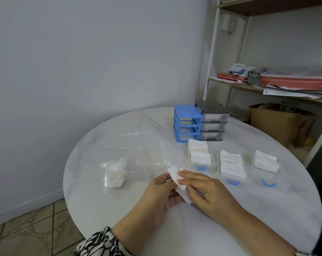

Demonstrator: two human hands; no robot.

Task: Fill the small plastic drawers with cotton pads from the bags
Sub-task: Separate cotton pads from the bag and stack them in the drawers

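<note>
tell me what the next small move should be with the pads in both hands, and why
Probably carry the small stack of white square cotton pads, held between the left hand and right hand, over to the nearest clear plastic drawer with a blue handle and lay it in. That drawer stands out of the blue plastic drawer frame, its front pile looks lowest, and the crumpled clear plastic bag seems nearly empty.

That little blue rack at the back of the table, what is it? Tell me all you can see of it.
The blue rack is a small plastic drawer frame, upright on the white table near its far edge. It has a flat ribbed top and three open slots, one above another; all look empty. Its right side stands right against a grey drawer unit, whose three clear drawers are still in. In front of it lie three clear drawers with blue handles, filled with white pads, the left one nearest. No hand touches the rack.
</note>
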